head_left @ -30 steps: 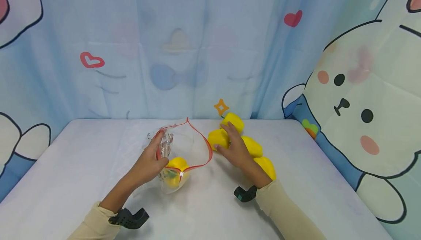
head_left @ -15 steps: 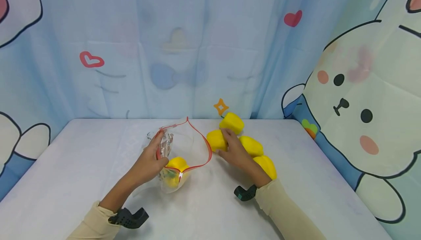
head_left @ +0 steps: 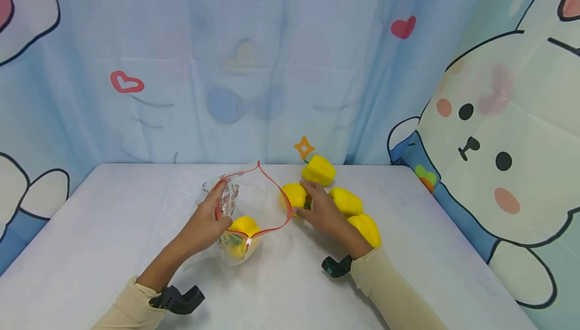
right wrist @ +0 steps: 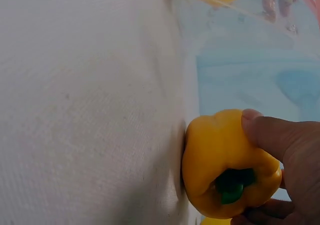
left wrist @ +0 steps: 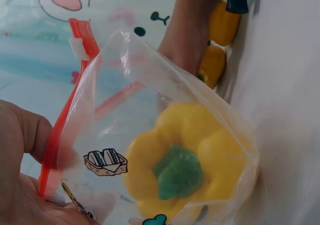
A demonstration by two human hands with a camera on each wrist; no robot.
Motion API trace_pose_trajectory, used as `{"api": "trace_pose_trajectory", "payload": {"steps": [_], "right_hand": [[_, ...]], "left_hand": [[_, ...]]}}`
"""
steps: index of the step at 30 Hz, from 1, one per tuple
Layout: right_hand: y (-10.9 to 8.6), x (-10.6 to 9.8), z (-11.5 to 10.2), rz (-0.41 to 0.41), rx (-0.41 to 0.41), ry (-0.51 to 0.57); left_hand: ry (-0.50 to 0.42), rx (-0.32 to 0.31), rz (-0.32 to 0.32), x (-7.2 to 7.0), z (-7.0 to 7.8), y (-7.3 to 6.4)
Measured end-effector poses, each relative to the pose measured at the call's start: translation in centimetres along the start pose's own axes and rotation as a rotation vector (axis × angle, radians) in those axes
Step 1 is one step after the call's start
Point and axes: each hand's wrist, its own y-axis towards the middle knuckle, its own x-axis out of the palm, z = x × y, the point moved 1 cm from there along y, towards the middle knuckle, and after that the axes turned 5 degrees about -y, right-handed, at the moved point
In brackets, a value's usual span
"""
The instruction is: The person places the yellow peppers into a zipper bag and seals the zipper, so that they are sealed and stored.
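Observation:
My left hand [head_left: 206, 227] grips the side of a clear zip bag [head_left: 260, 196], whose red-trimmed mouth gapes to the right. One yellow bell pepper [head_left: 246, 226] lies at the bottom of the bag; in the left wrist view its green stem [left wrist: 177, 172] shows through the printed plastic. To the right of the bag mouth, my right hand [head_left: 323, 212] holds another yellow bell pepper [head_left: 293, 195]. Seen from the right wrist, my thumb [right wrist: 267, 132] lies along that pepper's top, with fingers underneath and the stem facing the palm.
Three more yellow peppers sit beyond and beside my right hand: a far one [head_left: 319, 170], a middle one [head_left: 346, 201] and a near one [head_left: 366, 229]. A white cloth covers the table [head_left: 113, 229]. Behind it hangs a blue cartoon curtain [head_left: 226, 68].
My right hand's spread fingers have come down and closed on the pepper beside the bag. That pepper has shifted slightly left and turned its stem toward my hand. The left hand stays put.

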Motion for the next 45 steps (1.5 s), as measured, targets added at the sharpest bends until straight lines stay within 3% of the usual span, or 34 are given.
{"api": "trace_pose_trajectory", "payload": {"steps": [10,18,34,45], "right_hand": [[-0.3,-0.1,-0.1,0.0,-0.032,0.031],[-0.6,-1.1,-0.5,0.072,-0.132,0.11],[-0.9,-2.3,-1.4,0.105,-0.167,0.146],[-1.4,-3.6,-1.9,0.154,-0.232,0.218]], "left_hand": [[-0.008,-0.02,-0.004,0.1,-0.1,0.0],[-0.02,0.005,-0.005,0.1,-0.1,0.1],[-0.02,0.005,-0.012,0.1,-0.1,0.0],[-0.003,0.003,-0.008,0.2,-0.1,0.0]]}}
